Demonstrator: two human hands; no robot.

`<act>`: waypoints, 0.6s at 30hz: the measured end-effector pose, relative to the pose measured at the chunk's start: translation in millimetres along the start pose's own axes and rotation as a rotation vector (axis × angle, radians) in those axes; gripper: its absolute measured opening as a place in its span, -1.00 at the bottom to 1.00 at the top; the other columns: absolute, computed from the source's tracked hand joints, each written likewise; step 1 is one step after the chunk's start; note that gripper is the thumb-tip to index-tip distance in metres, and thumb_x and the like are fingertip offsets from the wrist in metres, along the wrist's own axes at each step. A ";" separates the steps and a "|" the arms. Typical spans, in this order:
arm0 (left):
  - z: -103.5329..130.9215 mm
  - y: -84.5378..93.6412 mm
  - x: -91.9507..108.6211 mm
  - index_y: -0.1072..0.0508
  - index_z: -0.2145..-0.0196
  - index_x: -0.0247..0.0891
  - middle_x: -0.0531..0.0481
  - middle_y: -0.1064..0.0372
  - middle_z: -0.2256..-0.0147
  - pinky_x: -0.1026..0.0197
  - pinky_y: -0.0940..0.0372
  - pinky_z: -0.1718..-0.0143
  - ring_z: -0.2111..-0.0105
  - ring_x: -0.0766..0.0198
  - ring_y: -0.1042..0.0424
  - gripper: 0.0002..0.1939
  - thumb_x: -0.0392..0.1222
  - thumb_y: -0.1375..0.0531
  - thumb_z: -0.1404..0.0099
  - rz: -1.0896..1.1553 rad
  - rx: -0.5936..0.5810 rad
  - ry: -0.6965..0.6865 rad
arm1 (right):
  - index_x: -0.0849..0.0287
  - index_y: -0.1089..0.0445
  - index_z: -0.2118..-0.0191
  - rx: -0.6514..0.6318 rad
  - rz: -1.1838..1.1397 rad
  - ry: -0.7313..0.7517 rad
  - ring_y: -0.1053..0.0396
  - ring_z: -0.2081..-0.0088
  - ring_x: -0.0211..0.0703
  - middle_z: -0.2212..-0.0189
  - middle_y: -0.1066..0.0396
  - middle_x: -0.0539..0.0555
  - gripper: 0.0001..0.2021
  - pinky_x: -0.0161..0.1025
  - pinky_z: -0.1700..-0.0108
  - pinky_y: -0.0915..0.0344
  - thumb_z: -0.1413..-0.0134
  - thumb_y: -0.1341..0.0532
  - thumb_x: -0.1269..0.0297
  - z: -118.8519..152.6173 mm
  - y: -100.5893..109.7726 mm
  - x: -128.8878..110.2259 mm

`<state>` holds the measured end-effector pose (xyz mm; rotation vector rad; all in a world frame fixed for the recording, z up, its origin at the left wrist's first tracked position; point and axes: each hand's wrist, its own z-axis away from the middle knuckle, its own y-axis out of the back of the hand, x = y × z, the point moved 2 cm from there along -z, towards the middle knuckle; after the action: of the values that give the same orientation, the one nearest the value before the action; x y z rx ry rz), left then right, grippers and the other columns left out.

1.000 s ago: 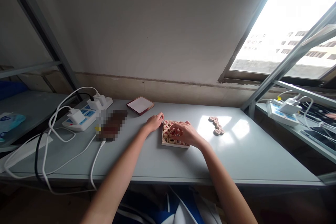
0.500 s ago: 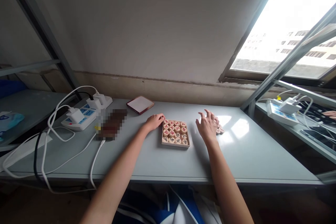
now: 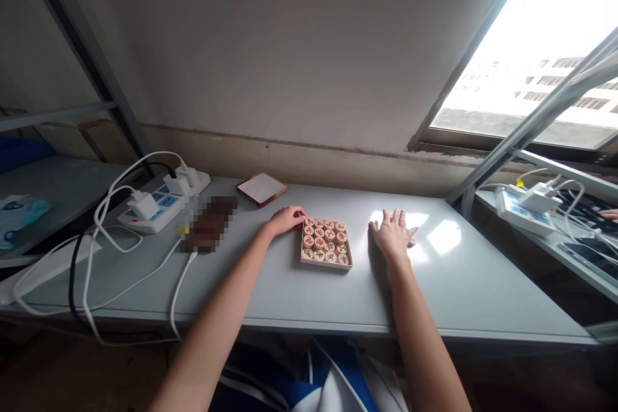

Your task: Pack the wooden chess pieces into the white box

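A shallow square box holds rows of round wooden Chinese chess pieces, some marked in red and some in black. My left hand is at the box's far left corner, its fingers drawn together with the tips against the edge. To the right of the box, my right hand is spread palm down over a few more chess pieces. Most of those pieces are hidden beneath it; a bit shows past the fingers on the right.
A box lid lies behind my left hand. Further left are a blurred-out dark object, a power strip and loose white cables. A second power strip sits on the right-hand desk, where part of another person's hand shows.
My right hand has come down and flattened over the loose chess pieces, covering more of them. The left hand stays at the box corner. The whole view has shifted slightly.
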<state>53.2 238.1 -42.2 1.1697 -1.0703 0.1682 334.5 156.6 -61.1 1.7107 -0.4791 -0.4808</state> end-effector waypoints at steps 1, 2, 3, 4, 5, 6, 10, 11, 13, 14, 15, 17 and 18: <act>-0.1 -0.2 0.1 -0.44 0.30 -0.27 0.00 -0.42 0.47 0.30 -0.15 0.43 0.45 0.24 -0.35 -0.69 -0.01 -0.07 -0.15 0.005 -0.002 0.006 | 0.26 0.04 -0.23 -0.031 -0.016 -0.005 0.37 -0.28 0.04 -0.26 0.21 0.27 -0.44 0.28 -0.15 0.32 -0.17 0.16 0.10 -0.6 -1.0 1.3; -0.2 -0.3 0.1 -0.44 0.29 -0.27 -0.01 -0.43 0.46 0.29 -0.16 0.43 0.43 0.23 -0.36 -0.69 -0.01 -0.07 -0.15 0.013 -0.006 0.012 | 0.27 0.04 -0.23 -0.058 -0.033 -0.006 0.33 -0.27 0.06 -0.26 0.18 0.28 -0.44 0.28 -0.15 0.30 -0.17 0.16 0.09 -0.7 -1.7 2.4; -0.2 -0.3 0.0 -0.45 0.29 -0.26 -0.01 -0.44 0.45 0.29 -0.16 0.42 0.42 0.23 -0.37 -0.69 -0.01 -0.08 -0.14 0.020 -0.010 0.016 | 0.27 0.03 -0.22 -0.074 -0.049 -0.002 0.30 -0.27 0.07 -0.25 0.15 0.28 -0.44 0.29 -0.15 0.29 -0.17 0.16 0.09 -0.5 -1.9 3.2; -0.3 -0.3 0.0 -0.45 0.28 -0.26 -0.01 -0.44 0.44 0.29 -0.17 0.40 0.40 0.22 -0.38 -0.69 -0.01 -0.08 -0.14 0.027 -0.014 0.017 | 0.26 0.01 -0.21 -0.075 -0.063 0.010 0.26 -0.26 0.08 -0.24 0.11 0.27 -0.45 0.29 -0.14 0.29 -0.17 0.15 0.10 0.0 -1.6 3.6; -0.3 -0.1 0.1 -0.45 0.28 -0.25 -0.01 -0.45 0.43 0.29 -0.18 0.39 0.38 0.21 -0.39 -0.70 -0.02 -0.08 -0.14 0.033 -0.016 0.019 | 0.25 -0.02 -0.20 -0.062 -0.077 0.028 0.21 -0.25 0.10 -0.23 0.08 0.27 -0.46 0.30 -0.14 0.28 -0.16 0.14 0.11 0.7 -0.7 3.7; -0.2 0.0 0.3 -0.45 0.28 -0.24 -0.01 -0.46 0.41 0.28 -0.18 0.37 0.37 0.21 -0.39 -0.70 -0.02 -0.08 -0.14 0.037 -0.017 0.020 | 0.23 -0.06 -0.18 -0.039 -0.090 0.054 0.14 -0.23 0.11 -0.20 0.02 0.26 -0.49 0.31 -0.13 0.28 -0.15 0.11 0.13 1.4 0.5 3.3; 0.1 0.1 1.7 -0.45 0.29 -0.24 -0.02 -0.47 0.38 0.28 -0.20 0.35 0.35 0.21 -0.40 -0.72 -0.04 -0.09 -0.13 0.035 -0.016 0.030 | 0.14 -0.26 -0.02 0.061 -0.138 0.151 -0.14 -0.05 0.11 0.00 -0.26 0.21 -0.61 0.25 -0.12 0.18 -0.09 0.04 0.20 3.3 6.3 0.8; 0.2 0.0 2.1 -0.46 0.29 -0.25 -0.02 -0.47 0.38 0.28 -0.20 0.35 0.35 0.21 -0.40 -0.72 -0.05 -0.09 -0.13 0.028 -0.012 0.036 | 0.14 -0.29 0.02 0.072 -0.149 0.165 -0.18 -0.01 0.10 0.05 -0.28 0.20 -0.63 0.18 -0.10 0.08 -0.08 0.03 0.22 3.3 7.2 0.5; 0.2 -0.2 2.7 -0.46 0.31 -0.25 -0.03 -0.47 0.39 0.28 -0.21 0.36 0.34 0.20 -0.40 -0.74 -0.06 -0.11 -0.12 0.020 0.001 0.046 | 0.18 -0.31 0.05 0.078 -0.172 0.179 -0.23 0.06 0.05 0.09 -0.27 0.21 -0.65 0.00 0.00 -0.10 -0.07 0.03 0.26 2.9 7.8 0.6; 0.0 -0.3 2.9 -0.46 0.31 -0.25 -0.03 -0.47 0.40 0.28 -0.21 0.37 0.34 0.20 -0.40 -0.75 -0.07 -0.12 -0.11 0.024 0.008 0.048 | 0.20 -0.32 0.07 0.074 -0.184 0.183 -0.24 0.09 0.02 0.09 -0.25 0.23 -0.65 -0.08 0.06 -0.16 -0.06 0.03 0.28 2.7 7.6 0.9; -0.1 -0.4 3.0 -0.46 0.32 -0.26 -0.03 -0.46 0.42 0.29 -0.21 0.38 0.36 0.20 -0.40 -0.75 -0.08 -0.13 -0.10 0.035 0.013 0.051 | 0.23 -0.33 0.09 0.068 -0.194 0.187 -0.25 0.11 0.00 0.10 -0.23 0.24 -0.66 -0.15 0.11 -0.19 -0.06 0.04 0.31 2.6 7.2 1.3; -0.7 -0.4 2.7 -0.46 0.33 -0.29 -0.03 -0.45 0.47 0.29 -0.21 0.44 0.46 0.24 -0.39 -0.76 -0.11 -0.14 -0.09 0.076 0.012 0.064 | 0.26 -0.35 0.16 0.057 -0.206 0.193 -0.25 0.15 -0.03 0.12 -0.20 0.27 -0.68 -0.22 0.18 -0.20 -0.06 0.07 0.35 2.7 6.0 2.3; -1.0 -0.3 2.5 -0.46 0.33 -0.31 -0.03 -0.44 0.50 0.29 -0.20 0.49 0.52 0.27 -0.37 -0.76 -0.12 -0.14 -0.09 0.101 0.008 0.073 | 0.27 -0.35 0.19 0.055 -0.212 0.195 -0.25 0.16 -0.04 0.12 -0.19 0.27 -0.69 -0.23 0.20 -0.20 -0.06 0.07 0.36 2.8 5.5 2.8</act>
<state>55.3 237.8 -40.6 1.1094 -1.0660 0.2926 335.0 151.7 -56.4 1.8498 -0.1720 -0.4495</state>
